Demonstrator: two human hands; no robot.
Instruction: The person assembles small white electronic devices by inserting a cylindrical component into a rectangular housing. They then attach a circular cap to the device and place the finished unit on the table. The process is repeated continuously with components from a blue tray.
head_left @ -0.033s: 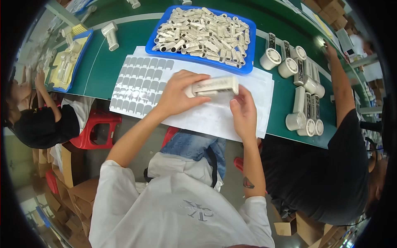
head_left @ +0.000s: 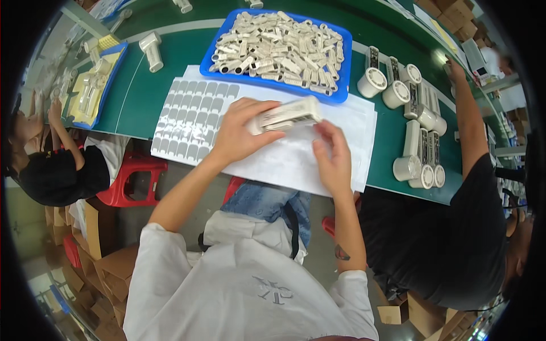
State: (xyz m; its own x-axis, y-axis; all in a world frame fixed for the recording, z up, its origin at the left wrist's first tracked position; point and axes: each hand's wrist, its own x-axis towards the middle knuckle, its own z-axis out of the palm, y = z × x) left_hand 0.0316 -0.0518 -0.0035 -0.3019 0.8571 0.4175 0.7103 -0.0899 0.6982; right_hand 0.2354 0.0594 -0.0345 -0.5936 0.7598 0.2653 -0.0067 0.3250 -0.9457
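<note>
L hand [head_left: 242, 128] has a firm hold on a white plastic part [head_left: 291, 113], thumb below, fingers above, grip on its L end. Part is held over the paper, long way roughly L–R, R end tipped a bit up & away from person. Dark print on near side, blurred; can't read detail.

R hand [head_left: 333, 150] just beside part's R end, thumb & forefinger parted w/ a narrow gap btwn. Can't tell if a fingertip touches the part.

Under both hands: white paper [head_left: 284, 167] on green table [head_left: 133, 111]. On its L side, label sheet [head_left: 193, 120] w/ rows of grey shapes, glare across middle.

Beyond paper: blue tray [head_left: 336, 98], heaped w/ small white pieces [head_left: 278, 48], some w/ dark ends. Tray's near edge overlaps the paper.

R of paper, on table: group of white units [head_left: 372, 82] w/ round ends, some w/ dark printed strips, most lying close together. Far L: one loose white unit [head_left: 152, 52] lying alone; past it a yellow-lined tray [head_left: 84, 116] w/ a few more units in it.

Co-worker on R, black sleeve [head_left: 472, 176], arm stretched to far side of table; what that hand does is unclear. Co-worker on L, black shirt [head_left: 68, 179], by red stool [head_left: 133, 177]. Cardboard boxes [head_left: 116, 267] on floor, lower L.
</note>
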